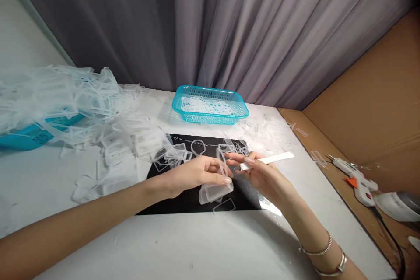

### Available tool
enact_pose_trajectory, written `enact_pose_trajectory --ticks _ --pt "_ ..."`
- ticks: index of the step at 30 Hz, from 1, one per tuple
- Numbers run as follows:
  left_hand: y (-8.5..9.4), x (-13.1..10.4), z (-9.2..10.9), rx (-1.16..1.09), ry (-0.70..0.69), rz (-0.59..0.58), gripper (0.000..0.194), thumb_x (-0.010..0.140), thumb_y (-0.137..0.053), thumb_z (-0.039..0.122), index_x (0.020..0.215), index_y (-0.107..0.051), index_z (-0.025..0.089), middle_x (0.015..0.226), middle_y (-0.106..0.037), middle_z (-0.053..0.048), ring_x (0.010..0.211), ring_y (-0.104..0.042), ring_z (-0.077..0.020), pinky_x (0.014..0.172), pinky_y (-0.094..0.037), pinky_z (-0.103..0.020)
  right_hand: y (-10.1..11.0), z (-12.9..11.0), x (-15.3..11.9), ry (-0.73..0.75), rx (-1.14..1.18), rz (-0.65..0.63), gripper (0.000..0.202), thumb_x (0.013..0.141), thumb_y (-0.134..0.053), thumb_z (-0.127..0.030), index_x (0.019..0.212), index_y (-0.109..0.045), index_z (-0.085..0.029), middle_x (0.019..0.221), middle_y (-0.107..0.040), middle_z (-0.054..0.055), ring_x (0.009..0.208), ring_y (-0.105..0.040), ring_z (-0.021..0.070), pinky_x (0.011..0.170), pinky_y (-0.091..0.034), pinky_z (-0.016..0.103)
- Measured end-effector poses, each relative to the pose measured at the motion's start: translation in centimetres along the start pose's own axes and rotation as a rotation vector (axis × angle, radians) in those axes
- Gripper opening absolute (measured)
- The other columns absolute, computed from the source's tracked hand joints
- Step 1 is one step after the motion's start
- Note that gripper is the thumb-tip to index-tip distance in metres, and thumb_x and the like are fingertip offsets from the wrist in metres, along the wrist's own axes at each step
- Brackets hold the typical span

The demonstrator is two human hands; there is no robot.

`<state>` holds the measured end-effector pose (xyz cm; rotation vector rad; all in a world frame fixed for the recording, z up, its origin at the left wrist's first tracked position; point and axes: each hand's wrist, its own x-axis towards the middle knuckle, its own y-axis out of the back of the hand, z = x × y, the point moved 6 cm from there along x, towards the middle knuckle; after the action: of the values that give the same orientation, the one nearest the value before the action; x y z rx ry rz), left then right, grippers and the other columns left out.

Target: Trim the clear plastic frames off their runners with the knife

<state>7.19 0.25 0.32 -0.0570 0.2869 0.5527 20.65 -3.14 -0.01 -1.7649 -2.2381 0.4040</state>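
Observation:
My left hand [197,175] is closed, with thumb and fingers pinching a thin translucent plastic frame [221,155] above the black mat [183,204]. Just under those fingertips is a wider frosted plastic piece [215,193]; whether the hand grips it too is unclear. A craft knife with a slim white handle [275,158] lies between the thumb and fingers of my right hand [267,177]. Its small tip points left toward the frame and is hard to make out. Several loose clear frames [175,154] rest on the mat behind my left hand.
A blue basket [210,120] with thin white strips stands behind the mat. Translucent frames heap up at left [85,96] over a blue container [28,138]. Clear scraps [265,133] lie at right. Beyond them, a white glue gun [362,190] with a black cord rests on brown board.

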Motion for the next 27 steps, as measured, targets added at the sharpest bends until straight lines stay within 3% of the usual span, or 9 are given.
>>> enact_pose_trajectory --ticks 7,13,19,23,27 --pt "0.2 0.0 -0.6 -0.04 0.012 0.059 0.024 0.076 -0.063 0.037 0.091 -0.064 0.018 0.087 -0.062 0.0 0.086 -0.054 -0.0155 0.081 -0.036 -0.028 -0.9 -0.8 -0.8 0.049 -0.245 0.003 0.019 0.087 -0.056 -0.024 0.068 -0.054 -0.022 0.101 -0.068 0.003 0.104 -0.058 0.0227 0.093 -0.039 0.044" --pt "0.5 0.2 -1.0 0.055 0.009 0.103 0.035 0.084 -0.05 0.046 0.081 -0.068 0.016 0.087 -0.07 -0.005 0.082 -0.056 -0.0166 0.077 -0.036 -0.03 -0.6 -0.9 -0.8 0.054 -0.373 0.072 0.018 0.087 -0.055 -0.026 0.07 -0.054 -0.021 0.105 -0.066 0.005 0.103 -0.059 0.0221 0.091 -0.042 0.043" --pt "0.6 0.1 -0.7 0.06 -0.002 0.145 0.04 0.087 -0.045 0.044 0.079 -0.071 0.015 0.086 -0.072 -0.006 0.085 -0.06 -0.0186 0.082 -0.037 -0.031 -0.7 -0.8 -0.8 0.093 -0.481 0.029 0.021 0.086 -0.055 -0.029 0.067 -0.054 -0.021 0.103 -0.065 0.005 0.101 -0.059 0.0225 0.089 -0.044 0.044" --pt "0.7 0.0 -0.5 0.16 -0.043 0.19 0.045 0.087 -0.043 0.047 0.066 -0.069 0.017 0.083 -0.071 -0.004 0.09 -0.06 -0.0207 0.088 -0.035 -0.032 -0.9 -0.4 -1.0 0.051 -0.575 0.028 0.02 0.087 -0.055 -0.033 0.07 -0.057 -0.022 0.102 -0.066 0.004 0.101 -0.058 0.0221 0.086 -0.044 0.042" --pt "0.7 0.1 -0.6 0.215 -0.048 0.204 0.048 0.087 -0.04 0.049 0.065 -0.07 0.017 0.085 -0.07 -0.004 0.094 -0.058 -0.0224 0.085 -0.035 -0.032 -0.9 0.0 -1.2 -0.005 -0.642 0.062 0.018 0.087 -0.055 -0.035 0.074 -0.059 -0.022 0.097 -0.067 0.003 0.096 -0.059 0.0208 0.081 -0.044 0.039"
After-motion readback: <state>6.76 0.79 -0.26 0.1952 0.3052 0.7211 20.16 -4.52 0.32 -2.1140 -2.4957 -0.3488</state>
